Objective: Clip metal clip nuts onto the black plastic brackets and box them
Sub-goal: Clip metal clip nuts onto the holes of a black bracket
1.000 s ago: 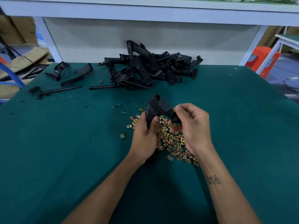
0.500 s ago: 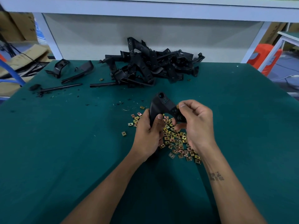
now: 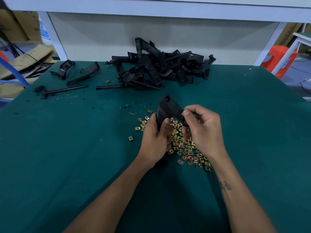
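Observation:
My left hand (image 3: pixel 155 140) grips the lower leg of a black plastic bracket (image 3: pixel 168 108), holding it above the green table. My right hand (image 3: pixel 201 130) pinches a small brass-coloured clip nut (image 3: pixel 182 113) between thumb and forefinger, right against the bracket's right arm. Under both hands lies a loose heap of metal clip nuts (image 3: pixel 186 148), partly hidden by my fingers. A pile of more black brackets (image 3: pixel 159 68) sits at the table's far edge.
Loose black parts (image 3: pixel 74 73) and a thin rod (image 3: pixel 65 89) lie at the far left of the green table (image 3: pixel 67 148). Stray nuts (image 3: pixel 131 138) lie left of the heap. A white shelf frame (image 3: pixel 53 36) stands behind, an orange stool (image 3: pixel 279 56) to the right.
Both hands and the bracket hold nearly the same pose. My right hand's pinching fingers have shifted slightly along the bracket's right arm.

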### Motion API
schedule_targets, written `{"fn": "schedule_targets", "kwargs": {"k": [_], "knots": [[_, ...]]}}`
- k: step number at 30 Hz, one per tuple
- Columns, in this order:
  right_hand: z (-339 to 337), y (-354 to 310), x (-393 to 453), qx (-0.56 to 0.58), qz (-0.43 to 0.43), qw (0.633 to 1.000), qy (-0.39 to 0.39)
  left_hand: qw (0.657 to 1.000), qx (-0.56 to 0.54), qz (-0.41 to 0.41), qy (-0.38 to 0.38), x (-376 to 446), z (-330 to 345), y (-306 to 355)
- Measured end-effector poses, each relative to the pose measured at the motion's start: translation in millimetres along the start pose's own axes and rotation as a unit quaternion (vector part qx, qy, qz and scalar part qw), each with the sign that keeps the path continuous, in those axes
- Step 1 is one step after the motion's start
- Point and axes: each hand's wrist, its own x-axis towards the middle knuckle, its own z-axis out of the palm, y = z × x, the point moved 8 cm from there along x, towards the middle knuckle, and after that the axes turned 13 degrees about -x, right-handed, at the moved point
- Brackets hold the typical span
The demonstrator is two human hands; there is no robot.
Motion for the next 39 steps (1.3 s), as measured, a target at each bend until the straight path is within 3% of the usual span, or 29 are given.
{"fn": "schedule_targets", "kwargs": {"k": [2,6,9,13,17,20,23,26,29,32,39], "knots": [[1.2,-14.0,-1.6,-0.093,-0.07,0.993,0.025,1.0,-0.01,-0.003,0.008,-0.4,-0.7,0.2],[3.2,-41.5,-11.2,-0.255,-0.201,0.941,0.096,0.999,-0.026,0.002,0.025,-1.6,-3.3,0.7],[9.4,-44.9,-19.0,-0.306,-0.207,0.925,0.088,0.998,-0.012,0.017,0.054,-1.5,-8.8,1.1],[21.1,-48.9,-25.6,-0.424,-0.205,0.876,0.104,0.994,0.032,0.052,0.087,-0.8,-14.9,5.7],[8.1,-42.8,-10.6,-0.358,-0.193,0.908,0.102,0.997,-0.026,0.005,0.072,-1.7,-8.4,-3.7],[-10.1,-30.3,-0.6,-0.249,-0.156,0.95,0.109,0.999,-0.034,0.009,0.034,-0.4,-0.2,-1.8],[-9.8,-18.5,1.9,-0.203,-0.125,0.967,0.086,0.999,-0.033,0.013,0.028,1.8,0.1,-2.4],[-7.6,-23.9,-5.1,-0.236,-0.167,0.951,0.105,0.998,-0.047,0.012,0.029,2.3,-1.3,-5.8],[-2.8,-38.7,-13.8,-0.331,-0.251,0.901,0.124,0.997,-0.065,0.014,0.027,2.2,-2.9,-7.4],[-2.7,-45.2,-15.3,-0.394,-0.281,0.865,0.133,0.997,-0.076,-0.002,0.014,1.9,-3.2,-10.3],[1.4,-46.0,-18.8,-0.383,-0.283,0.867,0.147,0.996,-0.087,-0.016,0.011,1.2,-6.0,-13.0]]}}
